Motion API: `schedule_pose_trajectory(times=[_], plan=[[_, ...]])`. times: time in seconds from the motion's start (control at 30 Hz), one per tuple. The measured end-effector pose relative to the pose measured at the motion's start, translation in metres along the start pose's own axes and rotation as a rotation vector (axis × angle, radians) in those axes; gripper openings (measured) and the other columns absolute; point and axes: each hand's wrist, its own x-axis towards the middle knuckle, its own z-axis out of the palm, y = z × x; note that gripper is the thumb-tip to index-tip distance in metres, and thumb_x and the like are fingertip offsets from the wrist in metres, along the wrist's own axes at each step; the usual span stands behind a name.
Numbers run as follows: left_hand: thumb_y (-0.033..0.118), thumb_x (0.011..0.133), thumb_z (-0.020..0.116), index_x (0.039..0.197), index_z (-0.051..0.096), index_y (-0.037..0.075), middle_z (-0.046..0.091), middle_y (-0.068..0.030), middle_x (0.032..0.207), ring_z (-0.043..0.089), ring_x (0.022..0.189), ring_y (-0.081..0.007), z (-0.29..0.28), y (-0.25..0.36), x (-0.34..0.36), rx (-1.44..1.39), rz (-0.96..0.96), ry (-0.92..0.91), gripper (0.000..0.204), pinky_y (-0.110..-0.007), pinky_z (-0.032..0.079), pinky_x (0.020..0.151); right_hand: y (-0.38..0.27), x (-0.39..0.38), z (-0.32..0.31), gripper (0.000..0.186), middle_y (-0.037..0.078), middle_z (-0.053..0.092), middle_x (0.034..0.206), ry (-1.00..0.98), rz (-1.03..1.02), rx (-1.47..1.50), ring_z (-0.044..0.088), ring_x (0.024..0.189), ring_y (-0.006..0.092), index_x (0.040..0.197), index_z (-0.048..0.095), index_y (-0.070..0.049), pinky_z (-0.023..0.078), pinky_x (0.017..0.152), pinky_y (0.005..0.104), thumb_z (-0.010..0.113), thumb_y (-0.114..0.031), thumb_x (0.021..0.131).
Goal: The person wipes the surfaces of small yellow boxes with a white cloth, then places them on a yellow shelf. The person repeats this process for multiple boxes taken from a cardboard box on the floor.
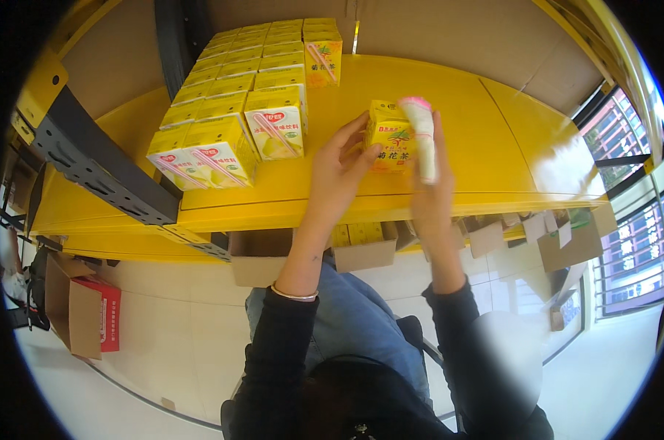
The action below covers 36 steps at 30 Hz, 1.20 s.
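Observation:
My left hand [337, 172] and my right hand [432, 192] both grip one small yellow drink carton [391, 136] that rests on the yellow shelf [486, 125]. The left fingers press its left side; the right hand, with one finger in a white and pink wrap, covers its right side. To the left stand several rows of the same kind of yellow drink cartons [233, 110], running to the back of the shelf. One more carton [323, 57] stands apart at the back, near the middle.
An open cardboard box with more yellow cartons [361, 246] sits below the shelf edge. Further open cardboard boxes [574, 242] lie at right, and a red-sided cardboard box [86, 312] stands on the pale floor at left. A dark metal rack upright [97, 165] crosses the left.

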Motion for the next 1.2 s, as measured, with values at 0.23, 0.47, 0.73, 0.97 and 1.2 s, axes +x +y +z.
schedule_pose_trajectory(times=[0.23, 0.47, 0.73, 0.97, 1.2], plan=[[0.016, 0.087, 0.060, 0.131, 0.042, 0.001, 0.051, -0.0158, 0.122, 0.050, 0.111, -0.0205, -0.006, -0.009, -0.002, 0.002, -0.002, -0.033, 0.051, -0.032, 0.040, 0.095, 0.008, -0.017, -0.017, 0.050, 0.025, 0.055, 0.112, -0.317, -0.096, -0.348, 0.053, 0.102, 0.0422, 0.121, 0.047, 0.004, 0.044, 0.088, 0.0379, 0.049, 0.007, 0.071], [0.028, 0.070, 0.075, 0.132, 0.036, 0.003, 0.045, -0.0219, 0.122, 0.038, 0.119, -0.0327, 0.001, -0.004, -0.004, 0.558, 0.189, 0.036, 0.078, -0.040, 0.030, 0.101, -0.007, 0.025, -0.086, 0.041, 0.013, 0.058, 0.114, -0.403, 0.326, 0.002, 0.057, 0.102, 0.0186, 0.124, 0.047, 0.000, 0.049, 0.077, 0.0270, 0.043, 0.001, 0.083], [0.021, 0.070, 0.077, 0.133, 0.028, -0.006, 0.045, -0.0197, 0.126, 0.044, 0.120, -0.0265, 0.004, -0.005, -0.003, 0.218, 0.158, -0.050, 0.085, -0.035, 0.035, 0.101, 0.015, 0.000, 0.008, 0.033, 0.009, 0.058, 0.102, -0.182, 0.194, 0.410, 0.057, 0.085, 0.0173, 0.122, 0.045, 0.000, 0.048, 0.070, 0.0280, 0.044, -0.005, 0.089], [0.017, 0.078, 0.072, 0.136, 0.028, -0.001, 0.040, -0.0145, 0.132, 0.041, 0.123, -0.0216, 0.002, -0.002, -0.005, -0.008, -0.007, -0.137, 0.075, -0.034, 0.036, 0.101, 0.005, 0.000, -0.041, 0.025, 0.019, 0.062, 0.085, -0.521, -0.082, -0.275, 0.062, 0.077, 0.0202, 0.106, 0.054, 0.001, 0.048, 0.069, 0.0312, 0.050, -0.004, 0.082], [0.024, 0.083, 0.066, 0.128, 0.042, -0.003, 0.051, -0.0130, 0.118, 0.051, 0.105, -0.0168, -0.006, -0.012, -0.001, 0.037, -0.008, -0.046, 0.058, -0.028, 0.043, 0.089, 0.016, 0.033, -0.036, 0.028, 0.006, 0.059, 0.089, -0.134, 0.202, 0.291, 0.055, 0.075, 0.0106, 0.114, 0.054, 0.000, 0.047, 0.062, 0.0269, 0.043, -0.004, 0.088]])
